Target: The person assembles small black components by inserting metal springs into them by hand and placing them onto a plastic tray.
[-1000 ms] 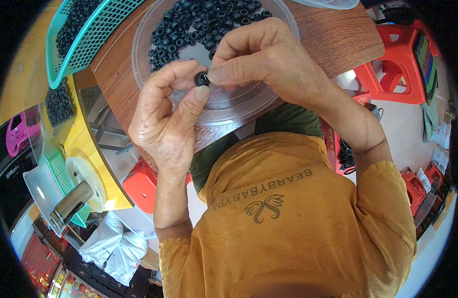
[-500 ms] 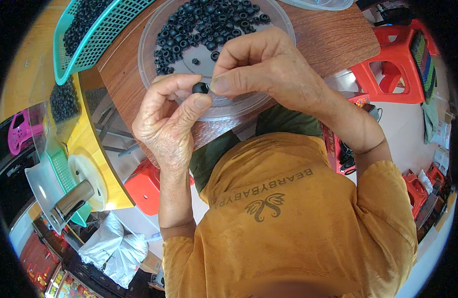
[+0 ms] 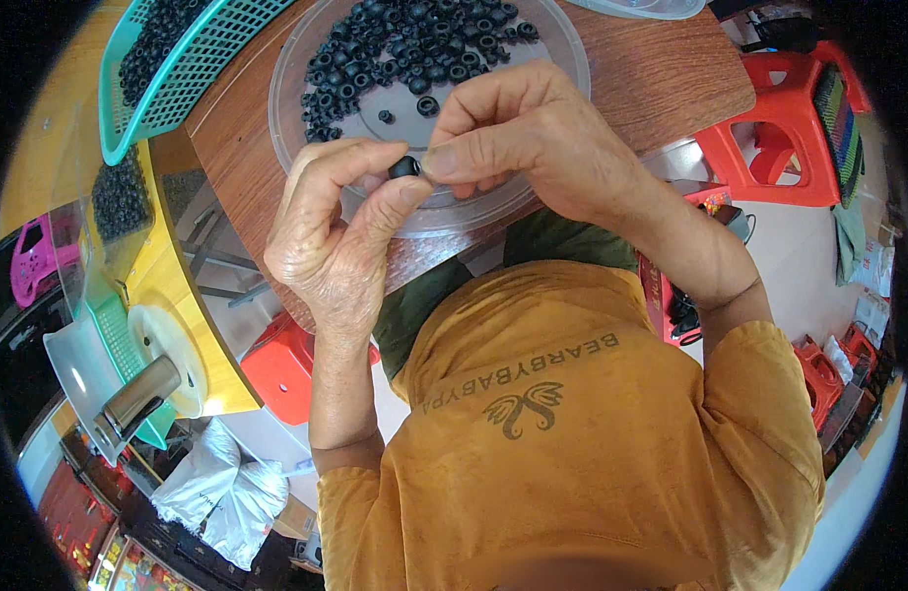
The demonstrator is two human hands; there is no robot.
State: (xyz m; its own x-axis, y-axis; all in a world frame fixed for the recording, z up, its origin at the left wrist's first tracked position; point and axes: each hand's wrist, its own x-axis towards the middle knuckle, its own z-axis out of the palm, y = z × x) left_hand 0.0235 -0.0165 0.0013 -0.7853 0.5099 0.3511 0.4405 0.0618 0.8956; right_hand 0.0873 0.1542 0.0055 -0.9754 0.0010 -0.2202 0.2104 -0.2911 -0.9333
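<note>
Between the thumb and forefinger of my left hand [image 3: 328,231] is a small rounded black part [image 3: 404,166]. The fingers of my right hand [image 3: 538,143] are pinched together at the right side of that part; whatever they grip there is hidden. Both hands are over the near edge of a round clear plastic tray [image 3: 279,103]. Many loose black caps and rings [image 3: 395,49] lie toward its far side. Closer to my hands are a lone black ring [image 3: 428,106] and a smaller black piece [image 3: 386,116].
The tray stands on a brown wooden table [image 3: 661,84]. At upper left, a teal basket [image 3: 178,108] holds more black parts. Left of me a yellow table [image 3: 212,325] carries a metal cylinder [image 3: 138,394]. Red stools [image 3: 769,138] stand right and left; white bags [image 3: 222,492] lie lower left.
Both hands have shifted slightly to the right, and the black part has turned a little between the fingers. The loose parts in the tray look the same.
</note>
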